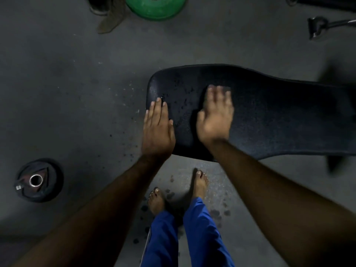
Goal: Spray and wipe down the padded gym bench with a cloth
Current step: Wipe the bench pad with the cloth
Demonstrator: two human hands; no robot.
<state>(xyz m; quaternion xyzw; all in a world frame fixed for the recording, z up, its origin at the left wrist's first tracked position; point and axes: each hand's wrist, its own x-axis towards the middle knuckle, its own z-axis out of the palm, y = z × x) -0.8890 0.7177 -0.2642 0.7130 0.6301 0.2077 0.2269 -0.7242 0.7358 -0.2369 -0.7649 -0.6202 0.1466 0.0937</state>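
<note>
On the near end of the padded bench (269, 116), droplets show it is sprayed. The left hand (157, 132) lies flat and empty at its left edge; the blurred right hand (214, 118) presses open-palmed beside it. No cloth is visible, so wiping appears bare-handed; fetching one comes next.

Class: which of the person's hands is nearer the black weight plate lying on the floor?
Left. The left hand rests on the bench's end nearest the weight plate; the right hand lies farther along the pad.

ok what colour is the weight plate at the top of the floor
Green; the weight plate shows in the head view, cut off by the top edge.
</note>
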